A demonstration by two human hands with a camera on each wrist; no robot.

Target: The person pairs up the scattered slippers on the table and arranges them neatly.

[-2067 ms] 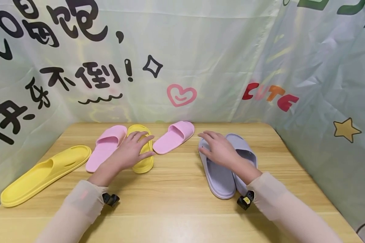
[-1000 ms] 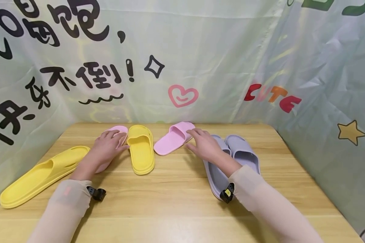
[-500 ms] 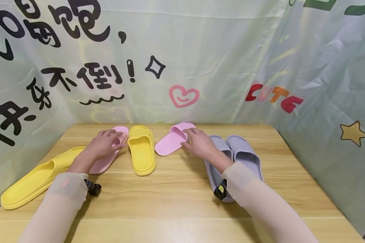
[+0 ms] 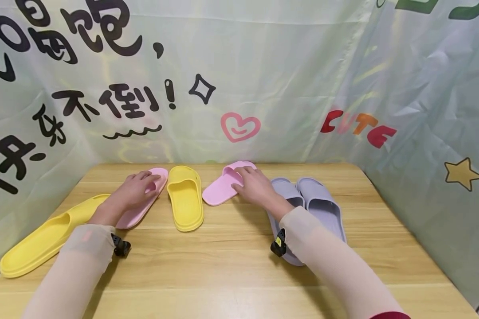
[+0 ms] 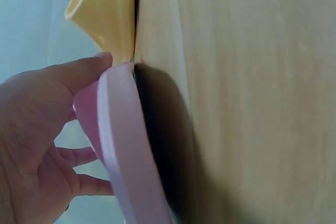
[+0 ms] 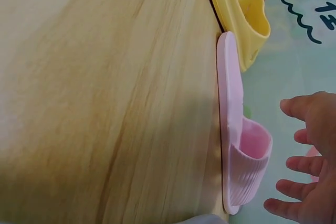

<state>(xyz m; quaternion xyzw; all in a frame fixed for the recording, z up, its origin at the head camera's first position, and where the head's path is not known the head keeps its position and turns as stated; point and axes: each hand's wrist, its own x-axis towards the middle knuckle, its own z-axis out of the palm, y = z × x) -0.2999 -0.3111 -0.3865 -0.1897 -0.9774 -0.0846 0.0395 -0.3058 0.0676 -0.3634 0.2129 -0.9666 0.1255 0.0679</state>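
Observation:
My left hand (image 4: 131,190) is on the left pink slipper (image 4: 141,212), hiding its strap in the head view. In the left wrist view the thumb and fingers come round the strap of the slipper (image 5: 123,129), and a dark shadow gap shows under its sole. My right hand (image 4: 255,188) hovers over the strap end of the other pink slipper (image 4: 217,191). The right wrist view shows the fingers of that hand (image 6: 315,156) spread and apart from the slipper (image 6: 247,179). Between the two pink slippers stands a yellow slipper (image 4: 186,201).
A second yellow slipper (image 4: 40,243) lies at the left, partly behind the left forearm. Two grey-lavender slippers (image 4: 325,210) stand side by side under the right forearm. A printed cloth (image 4: 279,66) walls off the wooden table (image 4: 207,274) at the back and sides.
My left hand has moved left from above the middle yellow slipper onto the left pink one. My right hand has shifted left from the grey-lavender slippers to the right pink slipper.

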